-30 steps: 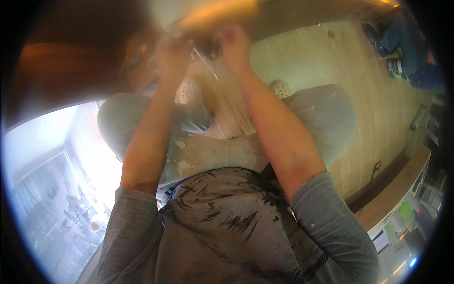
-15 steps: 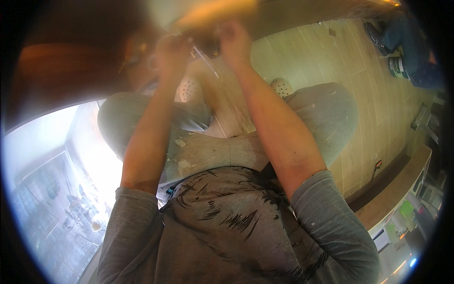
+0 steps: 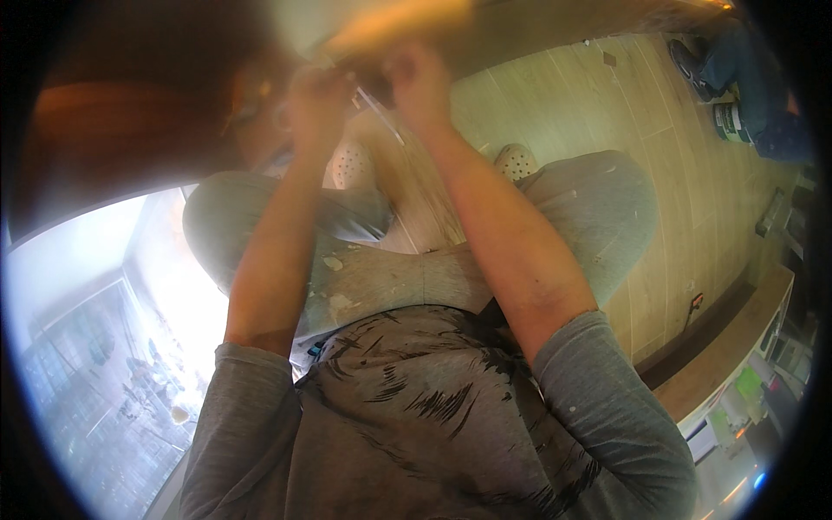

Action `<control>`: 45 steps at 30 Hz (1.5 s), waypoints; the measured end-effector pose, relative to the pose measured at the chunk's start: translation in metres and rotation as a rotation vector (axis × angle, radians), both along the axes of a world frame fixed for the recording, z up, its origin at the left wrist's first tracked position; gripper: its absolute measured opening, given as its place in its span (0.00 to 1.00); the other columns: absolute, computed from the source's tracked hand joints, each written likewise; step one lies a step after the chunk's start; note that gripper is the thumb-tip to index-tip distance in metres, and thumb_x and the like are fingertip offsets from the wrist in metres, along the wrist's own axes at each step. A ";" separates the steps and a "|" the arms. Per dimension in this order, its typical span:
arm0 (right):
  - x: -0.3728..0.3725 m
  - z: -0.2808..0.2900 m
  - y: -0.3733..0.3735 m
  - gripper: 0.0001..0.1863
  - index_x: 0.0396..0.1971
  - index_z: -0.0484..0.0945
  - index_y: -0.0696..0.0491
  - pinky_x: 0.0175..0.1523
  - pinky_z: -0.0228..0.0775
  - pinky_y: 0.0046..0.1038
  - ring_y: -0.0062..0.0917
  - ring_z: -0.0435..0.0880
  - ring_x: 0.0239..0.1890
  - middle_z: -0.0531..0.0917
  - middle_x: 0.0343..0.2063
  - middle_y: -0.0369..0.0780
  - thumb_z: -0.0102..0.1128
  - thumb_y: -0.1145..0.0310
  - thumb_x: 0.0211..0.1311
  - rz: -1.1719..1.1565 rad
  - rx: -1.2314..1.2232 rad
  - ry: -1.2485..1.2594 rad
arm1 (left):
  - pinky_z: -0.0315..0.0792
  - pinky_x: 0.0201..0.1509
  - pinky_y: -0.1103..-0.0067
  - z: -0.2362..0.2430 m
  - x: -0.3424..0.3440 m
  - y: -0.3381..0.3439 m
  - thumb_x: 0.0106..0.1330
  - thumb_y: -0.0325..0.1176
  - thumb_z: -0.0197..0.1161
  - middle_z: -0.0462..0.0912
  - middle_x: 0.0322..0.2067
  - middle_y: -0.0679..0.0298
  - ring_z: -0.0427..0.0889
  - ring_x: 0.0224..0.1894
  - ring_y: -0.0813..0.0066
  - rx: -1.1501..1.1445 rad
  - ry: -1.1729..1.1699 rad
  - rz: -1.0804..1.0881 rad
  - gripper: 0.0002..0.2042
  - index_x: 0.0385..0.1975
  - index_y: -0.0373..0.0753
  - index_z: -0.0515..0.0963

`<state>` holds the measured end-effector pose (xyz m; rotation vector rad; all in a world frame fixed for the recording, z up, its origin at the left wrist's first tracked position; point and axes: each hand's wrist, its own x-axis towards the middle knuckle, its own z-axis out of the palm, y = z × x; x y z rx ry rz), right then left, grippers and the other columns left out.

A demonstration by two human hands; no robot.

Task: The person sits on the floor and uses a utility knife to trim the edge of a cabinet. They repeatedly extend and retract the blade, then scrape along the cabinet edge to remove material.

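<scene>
Both hands are raised in front of me, hazy and soft at the fingers. My left hand is closed, its fingers curled beside a thin pale strip that slants downward. My right hand is closed just right of the strip's top, near a dark gap below a blurred, orange-lit edge; what either hand grips is too blurred to name. A dark reddish-brown panel fills the upper left. My knees are spread in pale, stained trousers, with perforated clogs showing on the wood-look floor.
At upper right are another person's dark-clad legs and shoes beside a bucket. A long brown ledge with assorted items runs along the lower right, with a small red-tipped tool near it. A bright glazed opening lies at left.
My right hand has shifted slightly left, toward my left hand. My left hand and forearm have moved very little.
</scene>
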<state>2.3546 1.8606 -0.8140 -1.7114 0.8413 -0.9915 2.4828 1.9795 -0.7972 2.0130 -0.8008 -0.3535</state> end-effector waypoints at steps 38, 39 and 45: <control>0.004 0.001 0.005 0.09 0.40 0.80 0.53 0.44 0.76 0.41 0.40 0.83 0.36 0.81 0.35 0.44 0.70 0.76 0.61 -0.009 -0.018 0.025 | 0.86 0.55 0.75 -0.016 0.012 0.006 0.72 0.28 0.70 0.87 0.46 0.49 0.90 0.47 0.67 -0.013 -0.141 -0.108 0.16 0.50 0.20 0.78; 0.004 0.001 0.005 0.10 0.40 0.80 0.53 0.44 0.76 0.41 0.40 0.83 0.36 0.81 0.35 0.44 0.70 0.76 0.61 -0.007 -0.017 0.023 | 0.86 0.55 0.75 -0.015 0.011 0.007 0.72 0.28 0.70 0.87 0.46 0.49 0.90 0.47 0.67 -0.008 -0.136 -0.104 0.16 0.50 0.20 0.78; 0.004 0.003 0.007 0.10 0.39 0.81 0.52 0.44 0.76 0.41 0.41 0.84 0.36 0.81 0.35 0.45 0.71 0.77 0.60 0.002 0.013 0.027 | 0.86 0.55 0.75 0.008 -0.002 0.001 0.72 0.28 0.70 0.87 0.45 0.49 0.90 0.46 0.67 -0.030 0.107 -0.027 0.16 0.49 0.20 0.78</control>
